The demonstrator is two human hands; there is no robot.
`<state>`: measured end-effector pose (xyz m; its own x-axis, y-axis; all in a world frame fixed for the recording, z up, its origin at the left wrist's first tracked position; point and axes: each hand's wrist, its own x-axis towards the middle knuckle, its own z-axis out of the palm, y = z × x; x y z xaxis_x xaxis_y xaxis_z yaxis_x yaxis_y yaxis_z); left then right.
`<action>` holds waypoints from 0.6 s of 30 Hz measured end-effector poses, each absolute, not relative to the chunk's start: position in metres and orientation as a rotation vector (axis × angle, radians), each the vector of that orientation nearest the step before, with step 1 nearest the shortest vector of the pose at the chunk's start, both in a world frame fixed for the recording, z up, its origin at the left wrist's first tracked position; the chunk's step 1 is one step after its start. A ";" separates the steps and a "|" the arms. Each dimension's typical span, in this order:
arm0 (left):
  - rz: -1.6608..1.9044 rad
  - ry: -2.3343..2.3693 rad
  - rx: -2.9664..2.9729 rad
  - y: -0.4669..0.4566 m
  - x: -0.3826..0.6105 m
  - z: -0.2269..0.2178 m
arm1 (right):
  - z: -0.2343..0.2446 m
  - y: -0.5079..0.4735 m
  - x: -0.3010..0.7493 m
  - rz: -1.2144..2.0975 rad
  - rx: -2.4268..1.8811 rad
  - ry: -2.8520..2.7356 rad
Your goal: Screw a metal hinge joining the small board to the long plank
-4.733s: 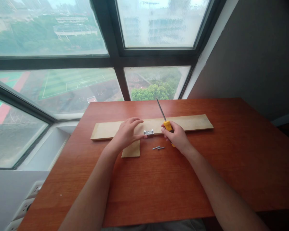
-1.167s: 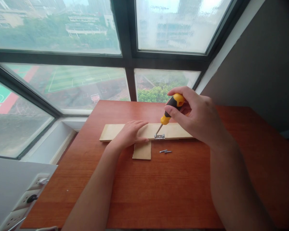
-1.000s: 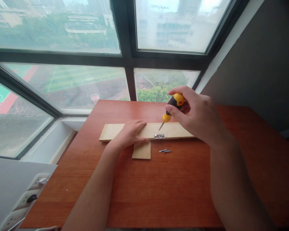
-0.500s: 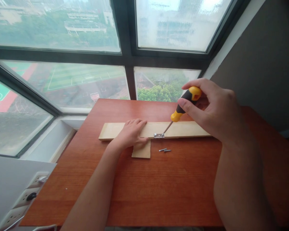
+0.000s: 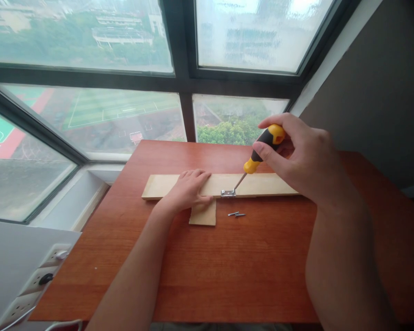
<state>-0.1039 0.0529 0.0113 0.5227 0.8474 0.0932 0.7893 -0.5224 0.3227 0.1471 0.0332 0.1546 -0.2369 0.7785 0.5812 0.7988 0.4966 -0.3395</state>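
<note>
My right hand (image 5: 305, 161) is wrapped round the yellow-and-black handle of a screwdriver (image 5: 261, 151). The screwdriver slants down to the left, its tip at the right end of a small metal bracket (image 5: 227, 194). That bracket lies at the near edge of a long, pale wooden board (image 5: 255, 184). Left of the bracket, my left hand (image 5: 188, 189) grips the board across its width, fingers over the top and thumb at the near edge. A shorter piece of wood (image 5: 203, 216) sticks out toward me from below the board. Loose screws (image 5: 236, 214) lie just in front of the bracket.
A reddish-brown wooden table (image 5: 234, 271) carries everything. Window frames (image 5: 182, 80) rise behind its far edge, and a dark wall (image 5: 376, 101) stands to the right. Power sockets (image 5: 37, 280) with plugs and a white cable (image 5: 65, 324) are at the lower left.
The screwdriver handle and my right hand have shifted very slightly left, with the tip still at the bracket. My left hand and the board stay in place.
</note>
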 end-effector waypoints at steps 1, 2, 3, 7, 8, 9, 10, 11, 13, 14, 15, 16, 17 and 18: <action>0.352 1.383 2.524 0.053 -0.104 0.011 | 0.155 0.033 0.147 -0.040 -1.294 -2.030; 0.354 1.383 2.524 0.053 -0.104 0.012 | 0.155 0.033 0.147 -0.043 -1.292 -2.033; 0.356 1.383 2.524 0.053 -0.104 0.012 | 0.155 0.033 0.147 -0.048 -1.289 -2.033; 0.354 1.387 2.523 0.052 -0.104 0.012 | 0.155 0.033 0.146 -0.104 -1.314 -2.042; 0.351 1.388 2.523 0.052 -0.103 0.012 | 0.155 0.033 0.145 -0.119 -1.325 -2.048; 0.348 1.389 2.521 0.053 -0.103 0.012 | 0.154 0.033 0.145 -0.133 -1.332 -2.053; 0.346 1.389 2.519 0.053 -0.103 0.013 | 0.154 0.033 0.144 -0.141 -1.336 -2.056; 0.346 1.388 2.518 0.053 -0.103 0.013 | 0.154 0.033 0.143 -0.143 -1.339 -2.056; 0.348 1.388 2.517 0.053 -0.102 0.013 | 0.154 0.031 0.140 -0.120 -1.329 -2.064; 0.349 1.389 2.517 0.053 -0.102 0.013 | 0.154 0.030 0.139 -0.086 -1.301 -2.075; 0.348 1.390 2.518 0.053 -0.102 0.013 | 0.155 0.029 0.137 -0.040 -1.254 -2.093; 0.346 1.392 2.519 0.053 -0.102 0.013 | 0.156 0.028 0.136 0.005 -1.198 -2.111; 0.342 1.392 2.521 0.053 -0.102 0.013 | 0.156 0.028 0.134 0.038 -1.140 -2.125; 0.339 1.393 2.524 0.053 -0.102 0.013 | 0.156 0.028 0.133 0.052 -1.098 -2.131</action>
